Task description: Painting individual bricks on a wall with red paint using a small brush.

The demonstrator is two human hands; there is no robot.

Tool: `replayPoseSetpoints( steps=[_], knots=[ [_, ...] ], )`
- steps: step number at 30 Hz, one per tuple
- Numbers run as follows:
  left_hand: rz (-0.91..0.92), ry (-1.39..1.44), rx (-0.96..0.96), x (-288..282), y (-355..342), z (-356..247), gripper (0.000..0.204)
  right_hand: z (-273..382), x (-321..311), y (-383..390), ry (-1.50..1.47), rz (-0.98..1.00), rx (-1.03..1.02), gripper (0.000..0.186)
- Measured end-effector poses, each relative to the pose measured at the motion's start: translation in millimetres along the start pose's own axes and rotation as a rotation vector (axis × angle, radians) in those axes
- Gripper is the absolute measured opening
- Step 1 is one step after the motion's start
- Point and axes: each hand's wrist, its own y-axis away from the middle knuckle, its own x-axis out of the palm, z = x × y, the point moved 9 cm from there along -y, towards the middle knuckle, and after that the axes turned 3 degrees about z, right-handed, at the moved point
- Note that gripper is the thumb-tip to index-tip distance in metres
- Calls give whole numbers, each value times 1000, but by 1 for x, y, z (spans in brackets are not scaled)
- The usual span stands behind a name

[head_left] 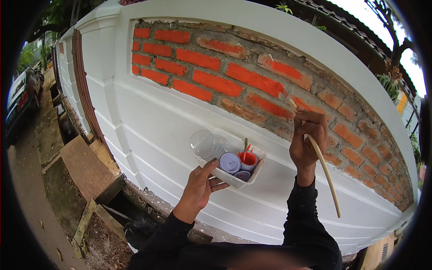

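Coated bricks (198,59) at 11 o'clock look done in orange-red; bare-looking bricks (348,135) at 3 o'clock are left, a good share of the panel by our reckoning. Hands apart: our left hand (196,188) grips the white tray (228,178) just off centre toward 5 o'clock, our right hand (308,139) pinches the brush (322,160) at 2 o'clock. We can't read the print on the lilac can lid (230,163).

Painted bricks (217,83): brt orange-red, staggered rows, w/ grey mortar (252,62) btwn; bare bricks (348,135) dull orange-brn. Wall (157,112) wht. Brush handle (326,172) cream. Tray (227,178) off-wht; can lid (230,163) pale lilac; open can (248,161) red inside. Person's sleeves (300,211) blk. Paved slab (85,162) tan-brn, gridded.
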Motion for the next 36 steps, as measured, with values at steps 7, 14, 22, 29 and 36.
replayPoseSetpoints(
  steps=[7,14,22,29,36],
  knots=[
    [-7,3,-18,4,-1,5,59,-5,-5,0,6,19,55,21],
    [-19,17,-18,-2,1,7,57,9,6,1,-104,35,21,24],
    [2,33,-9,-5,2,9,54,8,68,-12,-212,120,-28,20],
    [9,56,-31,-8,7,12,50,5,27,-5,3,86,17,21],
    [2,56,-45,-19,11,16,49,16,-5,-1,38,-51,22,24]
  ],
)
